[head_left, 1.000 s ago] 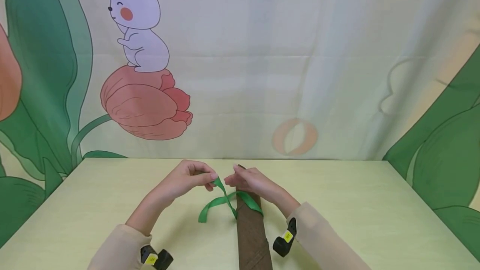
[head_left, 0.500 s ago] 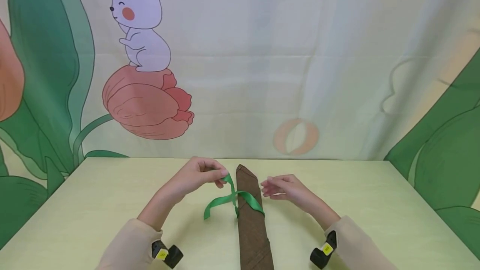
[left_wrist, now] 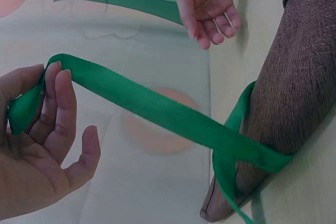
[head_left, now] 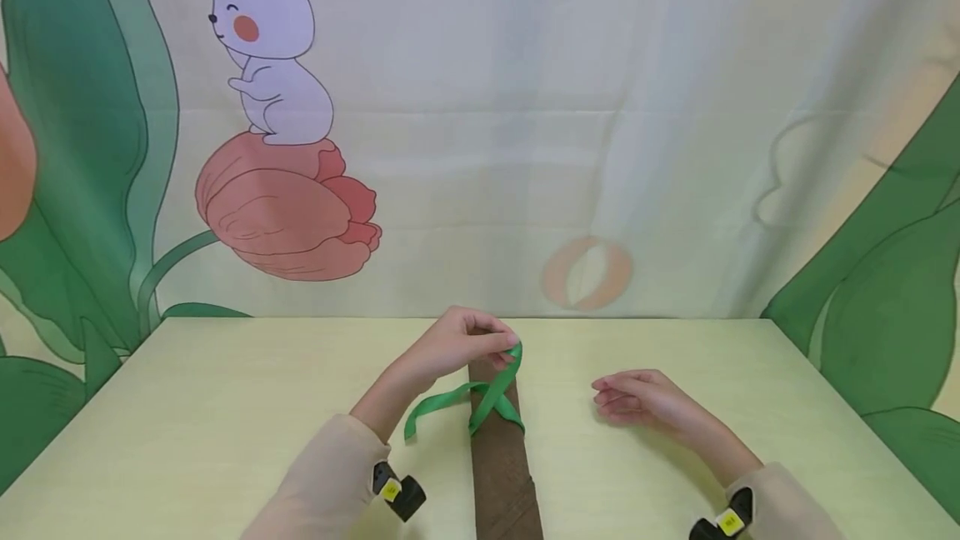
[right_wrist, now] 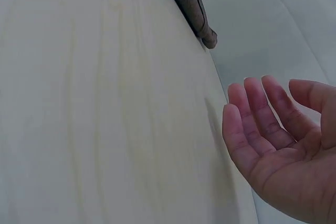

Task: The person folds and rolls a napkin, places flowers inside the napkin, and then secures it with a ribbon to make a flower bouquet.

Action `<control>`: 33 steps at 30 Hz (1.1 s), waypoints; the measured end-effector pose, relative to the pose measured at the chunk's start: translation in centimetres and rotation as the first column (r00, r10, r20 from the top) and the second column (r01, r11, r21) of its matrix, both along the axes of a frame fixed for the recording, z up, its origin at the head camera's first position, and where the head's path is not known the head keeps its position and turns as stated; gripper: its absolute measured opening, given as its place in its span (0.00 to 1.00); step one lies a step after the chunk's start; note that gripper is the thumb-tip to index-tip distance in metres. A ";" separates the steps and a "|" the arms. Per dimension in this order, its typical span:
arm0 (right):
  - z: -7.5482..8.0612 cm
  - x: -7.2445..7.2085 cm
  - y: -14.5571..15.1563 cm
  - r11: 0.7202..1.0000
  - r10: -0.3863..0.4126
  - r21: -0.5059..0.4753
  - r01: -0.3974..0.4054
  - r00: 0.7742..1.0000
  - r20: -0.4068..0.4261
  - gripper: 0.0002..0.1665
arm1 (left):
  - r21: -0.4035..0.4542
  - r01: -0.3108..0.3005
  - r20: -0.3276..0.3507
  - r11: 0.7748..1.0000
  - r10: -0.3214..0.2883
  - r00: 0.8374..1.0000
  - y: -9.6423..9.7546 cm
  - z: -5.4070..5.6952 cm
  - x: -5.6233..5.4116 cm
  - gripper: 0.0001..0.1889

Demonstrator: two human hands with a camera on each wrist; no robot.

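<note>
A long brown fabric bundle (head_left: 504, 473) with a pointed far end lies lengthwise on the table. Around its upper part runs a green ribbon (head_left: 442, 398), whose loose tail hangs off to the left. My left hand (head_left: 468, 344) pinches the other end of the ribbon between thumb and fingers, above the bundle. In the left wrist view that ribbon stretch (left_wrist: 142, 103) rises taut from the bundle to the fingertips. Off to the right, my right hand (head_left: 648, 398) hovers over the table with loosely bent fingers and nothing in it; its palm (right_wrist: 283, 171) shows in the right wrist view.
The pale yellow table (head_left: 225, 407) ends at a hanging cloth backdrop (head_left: 465, 148) printed with a rabbit and plants. Each wrist bears a small black camera, such as the left one (head_left: 399, 492).
My left hand has carried its ribbon end rightward over the bundle, so the ribbon now crosses itself on top. My right hand has drawn away from the bundle's far end to the right.
</note>
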State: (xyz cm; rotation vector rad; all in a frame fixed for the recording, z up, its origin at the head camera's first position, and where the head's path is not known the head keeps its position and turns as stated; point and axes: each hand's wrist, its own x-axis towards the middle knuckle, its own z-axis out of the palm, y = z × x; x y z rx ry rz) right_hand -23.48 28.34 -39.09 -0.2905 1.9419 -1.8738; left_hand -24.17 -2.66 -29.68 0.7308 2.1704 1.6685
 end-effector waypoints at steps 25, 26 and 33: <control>-0.7 0.5 1.2 1.000 0.024 0.002 -0.025 0.999 0.032 0.22 | -0.093 0.040 0.023 0.995 -0.038 0.999 3.3 -3.1 -1.1 0.16; -0.6 0.5 1.2 1.000 0.025 0.001 -0.025 0.999 0.031 0.22 | -0.081 0.034 0.028 0.996 -0.032 0.999 2.8 -3.2 -1.2 0.16; -0.4 0.1 -0.1 0.998 0.050 0.033 -0.050 0.999 -0.004 0.24 | -0.130 -0.023 0.011 0.991 0.025 1.000 -1.1 -4.6 -2.2 0.15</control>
